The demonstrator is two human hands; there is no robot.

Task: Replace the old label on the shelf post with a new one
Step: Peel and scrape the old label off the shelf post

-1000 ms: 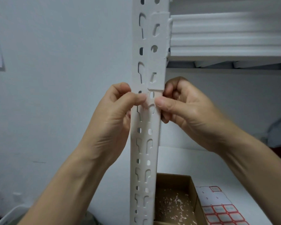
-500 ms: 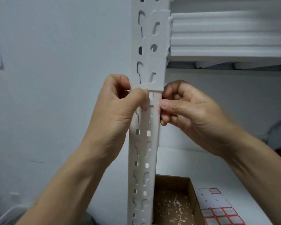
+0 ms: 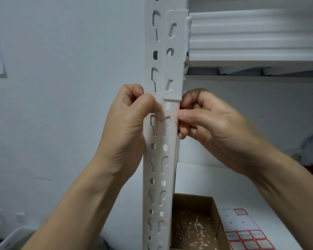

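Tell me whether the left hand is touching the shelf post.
Touching. The head view shows the left hand with its thumb pressed against the front face of the shelf post, on a reddish smear, with no gap between them.

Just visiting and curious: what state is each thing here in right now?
Shelf post: upright, reddish label residue by the thumbs.
Left hand: fingers curled, thumb pressing the post face.
Right hand: fingers curled, thumb at the post's edge.
Cardboard box: open, paper scraps inside.
Label sheet: flat, several labels missing.

Head-worn, close, facing post (image 3: pixel 159 159), perhaps slightly upward
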